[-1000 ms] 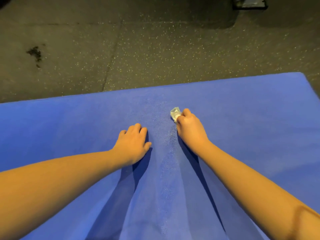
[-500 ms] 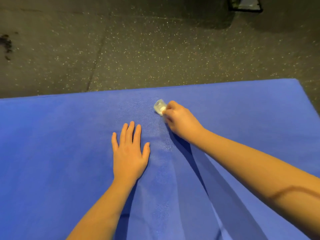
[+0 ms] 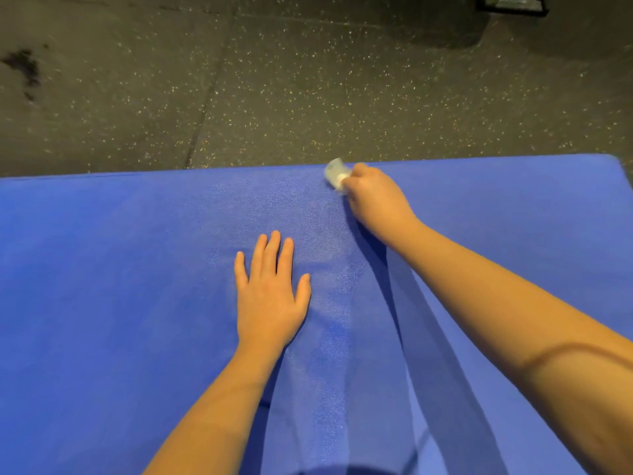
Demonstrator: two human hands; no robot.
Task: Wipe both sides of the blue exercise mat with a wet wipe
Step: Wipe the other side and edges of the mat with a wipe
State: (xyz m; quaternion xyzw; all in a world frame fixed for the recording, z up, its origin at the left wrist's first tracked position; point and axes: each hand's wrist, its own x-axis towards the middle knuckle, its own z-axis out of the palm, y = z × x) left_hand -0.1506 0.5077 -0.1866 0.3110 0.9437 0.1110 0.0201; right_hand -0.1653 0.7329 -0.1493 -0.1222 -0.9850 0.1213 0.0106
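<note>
Step in hand: wiping the top face of the blue mat (image 3: 120, 286), which lies flat on the speckled floor (image 3: 274, 80) & fills the lower part of the view. The right hand (image 3: 375, 200) has its fingers curled round a bunched wet wipe (image 3: 335, 174), pressed to the mat right at its far edge. The left hand (image 3: 269, 296) lies flat on the mat nearer the person, fingers (image 3: 272, 248) straight & slightly spread, holding nothing, prob. bracing the mat. A paler, sheeny band runs btw the arms, likely damp.

Next move, as a judgement: shift the wipe sideways to a dry strip w/ steady pressure; the underside looks not yet reached, so a flip comes later.

Containers: only a dark framed thing (image 3: 510, 5) cut off at top right; can't tell if it holds anything.
</note>
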